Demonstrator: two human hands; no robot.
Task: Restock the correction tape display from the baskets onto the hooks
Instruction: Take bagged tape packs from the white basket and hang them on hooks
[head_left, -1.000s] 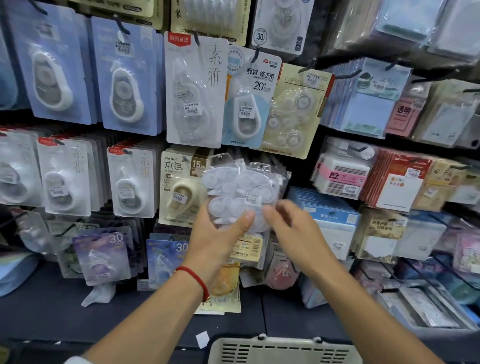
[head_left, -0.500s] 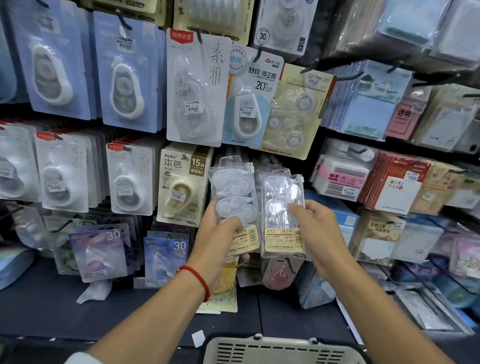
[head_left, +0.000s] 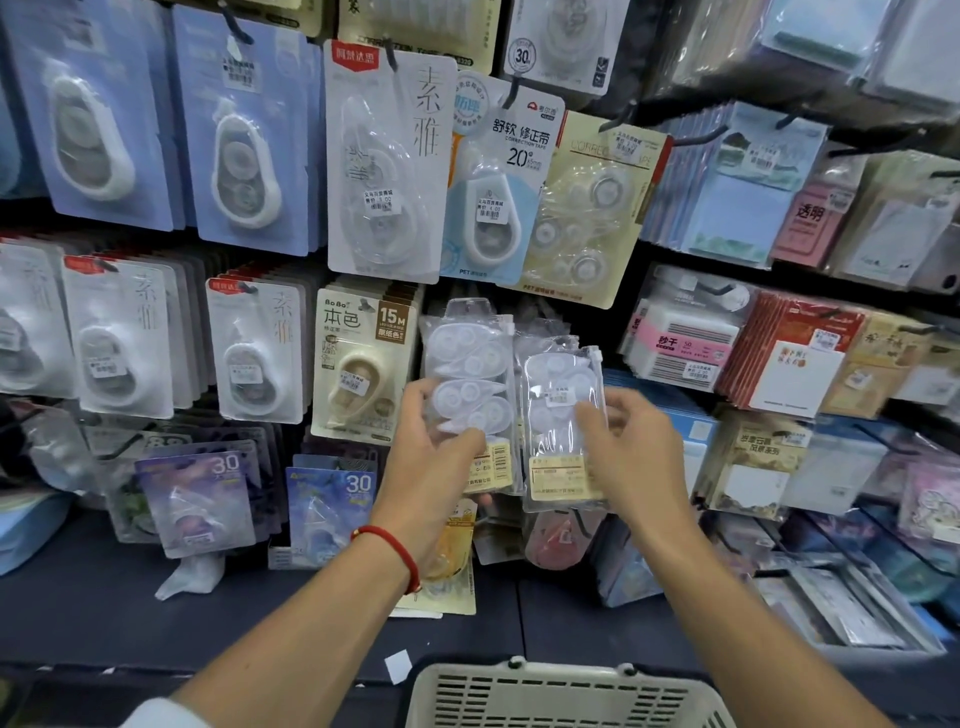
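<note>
The left hand (head_left: 431, 462) and right hand (head_left: 631, 452) each pinch 1 clear correction tape pack (head_left: 467, 384) upright, long axis vertical, hang tabs pointing up toward the hooks, above the basket (head_left: 561, 691).

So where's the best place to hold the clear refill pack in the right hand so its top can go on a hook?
Probably low on the clear pack, near its label card, pinched front and back from the right edge, much as the right hand grips it now. The pack is flat and upright, so this leaves the hang tab at the top free.
</note>
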